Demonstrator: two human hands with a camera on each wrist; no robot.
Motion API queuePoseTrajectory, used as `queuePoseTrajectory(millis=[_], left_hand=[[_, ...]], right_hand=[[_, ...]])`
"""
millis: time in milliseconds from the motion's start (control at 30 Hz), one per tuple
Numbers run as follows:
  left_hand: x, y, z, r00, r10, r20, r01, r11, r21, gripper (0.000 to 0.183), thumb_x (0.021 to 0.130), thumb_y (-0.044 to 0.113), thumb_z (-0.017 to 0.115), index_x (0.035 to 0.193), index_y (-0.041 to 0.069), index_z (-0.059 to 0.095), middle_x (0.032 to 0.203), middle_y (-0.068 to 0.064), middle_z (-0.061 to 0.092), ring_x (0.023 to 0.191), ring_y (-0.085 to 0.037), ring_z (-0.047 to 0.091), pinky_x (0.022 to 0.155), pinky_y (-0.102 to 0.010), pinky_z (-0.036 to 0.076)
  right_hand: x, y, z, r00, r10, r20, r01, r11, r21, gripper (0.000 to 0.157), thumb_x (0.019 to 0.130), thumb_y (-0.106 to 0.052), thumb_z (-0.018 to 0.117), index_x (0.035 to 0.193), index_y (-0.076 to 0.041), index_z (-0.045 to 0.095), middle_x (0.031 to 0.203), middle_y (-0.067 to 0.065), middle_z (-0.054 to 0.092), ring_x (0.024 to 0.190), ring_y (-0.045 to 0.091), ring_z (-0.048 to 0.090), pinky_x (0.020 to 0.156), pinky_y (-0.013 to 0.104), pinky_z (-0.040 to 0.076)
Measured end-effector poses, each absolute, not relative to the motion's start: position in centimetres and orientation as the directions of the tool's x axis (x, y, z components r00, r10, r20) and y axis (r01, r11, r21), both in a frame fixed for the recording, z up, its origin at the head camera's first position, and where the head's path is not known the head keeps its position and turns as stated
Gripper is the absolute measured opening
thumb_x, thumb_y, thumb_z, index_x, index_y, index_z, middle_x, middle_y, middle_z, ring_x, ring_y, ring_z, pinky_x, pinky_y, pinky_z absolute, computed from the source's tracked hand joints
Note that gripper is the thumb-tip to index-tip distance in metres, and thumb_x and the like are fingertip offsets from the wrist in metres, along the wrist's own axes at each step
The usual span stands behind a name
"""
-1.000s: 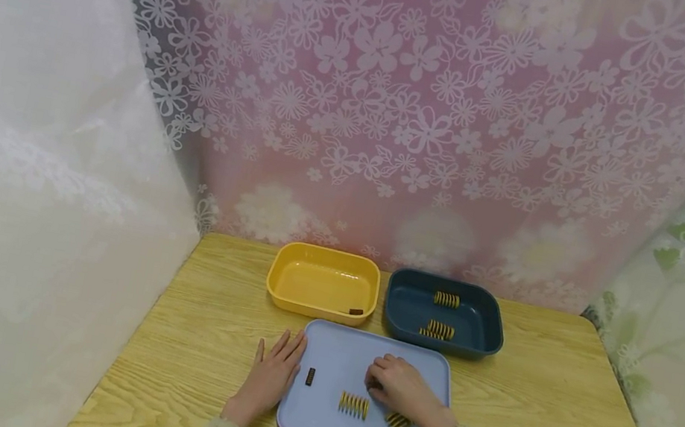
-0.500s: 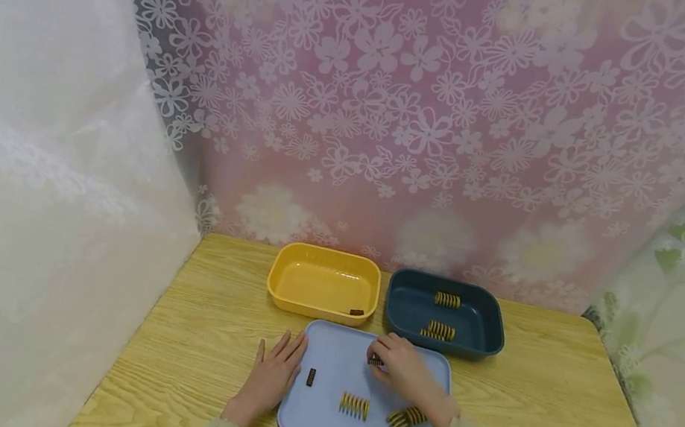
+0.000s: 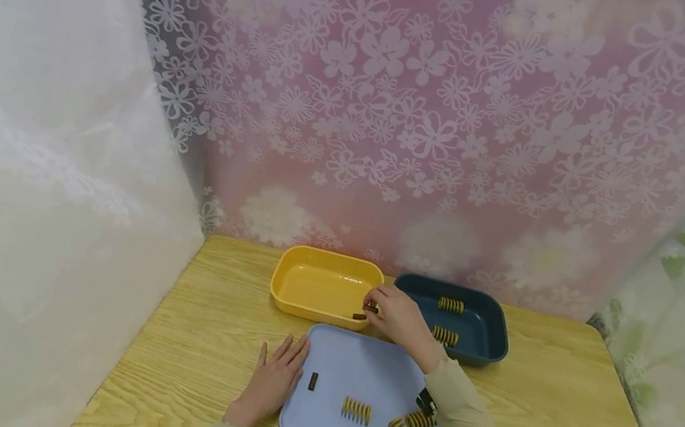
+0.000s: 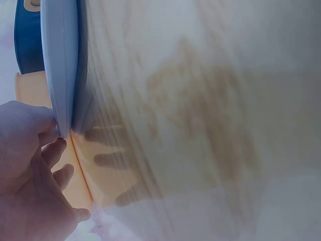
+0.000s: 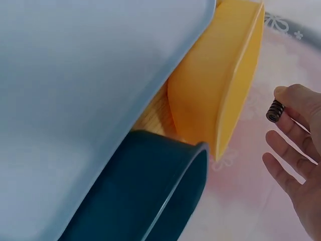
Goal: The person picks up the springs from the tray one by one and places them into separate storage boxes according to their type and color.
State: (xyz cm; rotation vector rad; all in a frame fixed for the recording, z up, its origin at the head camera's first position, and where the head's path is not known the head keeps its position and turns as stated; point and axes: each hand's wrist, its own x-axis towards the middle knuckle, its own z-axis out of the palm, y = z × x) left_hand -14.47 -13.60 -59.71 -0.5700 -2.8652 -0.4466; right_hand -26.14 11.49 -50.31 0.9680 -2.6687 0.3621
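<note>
My right hand [image 3: 401, 320] pinches a small dark spring [image 5: 275, 111] between thumb and index finger, over the right front corner of the yellow bin [image 3: 309, 311]. The other fingers are loosely extended in the right wrist view. Inside that bin another dark spring [image 3: 359, 316] lies near the same corner. At the left edge of the pale blue tray [image 3: 352, 359], my left hand [image 3: 271, 383] rests with fingers stretched out, fingertips against the rim. On the tray lie one small dark spring [image 3: 313, 381] at the left and larger yellow springs [image 3: 356, 410] toward the front and right.
A dark blue bin [image 3: 482, 356] stands right of the yellow one, with yellow springs [image 3: 451, 305] in it, partly covered by the right arm. Both bins sit behind the tray on a wooden table [image 3: 556, 400]. A flowered curtain [image 3: 422, 144] hangs behind.
My right hand has picked the small dark spring up off the tray and carried it back and left to the yellow bin. The left hand stays at the tray's edge.
</note>
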Motion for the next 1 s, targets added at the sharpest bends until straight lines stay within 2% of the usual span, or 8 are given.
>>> queuePoseTrajectory(millis=[367, 500, 733, 1000], left_hand=[[-14.5, -13.7, -60.7, -0.914, 0.337, 0.226, 0.39, 0.885, 0.256, 0.05, 0.092, 0.022, 0.054, 0.139, 0.01, 0.042, 0.145, -0.004, 0.038, 0.133, -0.03, 0.033, 0.099, -0.067, 0.023], [-14.5, -13.9, -60.7, -0.918, 0.333, 0.215, 0.381, 0.891, 0.249, 0.05, 0.092, 0.022, 0.053, 0.139, 0.01, 0.041, 0.145, -0.003, 0.037, 0.134, -0.029, 0.033, 0.099, -0.066, 0.023], [-14.4, -13.9, -60.3, -0.925, 0.327, 0.193, 0.368, 0.895, 0.251, 0.05, 0.093, 0.022, 0.052, 0.14, 0.01, 0.041, 0.146, -0.003, 0.036, 0.134, -0.029, 0.032, 0.1, -0.066, 0.022], [-14.7, -13.8, -60.4, -0.919, 0.33, 0.214, 0.38, 0.887, 0.264, 0.049, 0.093, 0.021, 0.053, 0.139, 0.01, 0.041, 0.145, -0.004, 0.038, 0.133, -0.03, 0.033, 0.099, -0.067, 0.023]], right_hand=[[-29.9, 8.7, -52.6, -0.796, -0.545, 0.263, -0.599, 0.772, -0.214, 0.011, 0.08, -0.02, 0.072, 0.089, -0.014, 0.068, 0.084, 0.0, 0.061, 0.073, 0.012, 0.052, 0.065, 0.027, 0.049], [-30.9, 7.8, -54.0, -0.83, -0.515, 0.211, -0.552, 0.813, -0.184, 0.011, 0.081, -0.021, 0.071, 0.087, -0.013, 0.068, 0.082, 0.0, 0.06, 0.072, 0.014, 0.051, 0.063, 0.027, 0.048], [-31.8, 6.8, -55.8, -0.867, -0.48, 0.136, -0.495, 0.862, -0.109, 0.008, 0.079, -0.022, 0.073, 0.079, -0.015, 0.07, 0.074, -0.002, 0.065, 0.076, 0.021, 0.048, 0.073, 0.039, 0.041], [-32.2, 6.2, -55.9, -0.897, -0.44, 0.048, -0.442, 0.896, -0.035, 0.009, 0.077, -0.016, 0.073, 0.07, -0.015, 0.068, 0.069, -0.003, 0.062, 0.077, 0.022, 0.05, 0.071, 0.038, 0.038]])
